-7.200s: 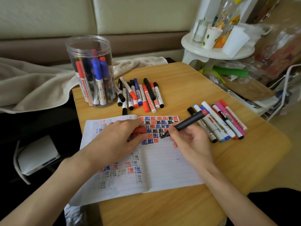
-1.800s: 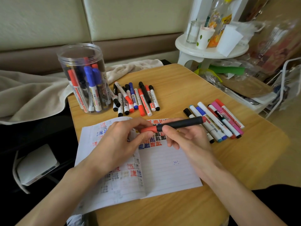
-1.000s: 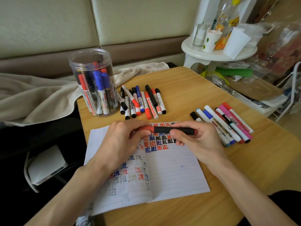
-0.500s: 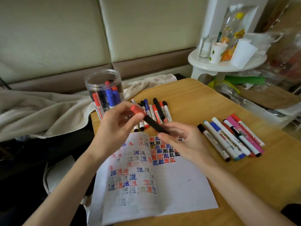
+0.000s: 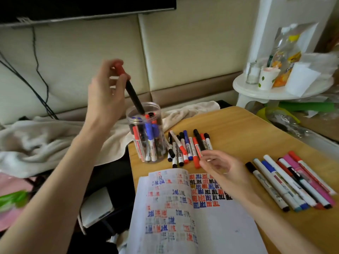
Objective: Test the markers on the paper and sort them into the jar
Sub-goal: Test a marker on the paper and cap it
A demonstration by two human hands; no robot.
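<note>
Sorting at a wooden table [image 5: 247,129]: the paper [image 5: 216,226], crowded with red, blue and black test marks, lies in front of the clear jar [image 5: 159,125], which is already packed with markers. A loose pile of markers [image 5: 189,145] lies just right of the jar, and a neater row [image 5: 286,182] lies well to its right. Above the jar, the left hand [image 5: 104,94] pinches the red-capped end of a black marker [image 5: 133,95], whose lower end dips into the jar's mouth. The right hand [image 5: 222,167], fingers loosely curled and empty, hovers over the pile's near ends. The drop-in step appears to be in hand. Next, the left fingers need only let go, and the right hand looks placed to pick up another marker for testing.
</note>
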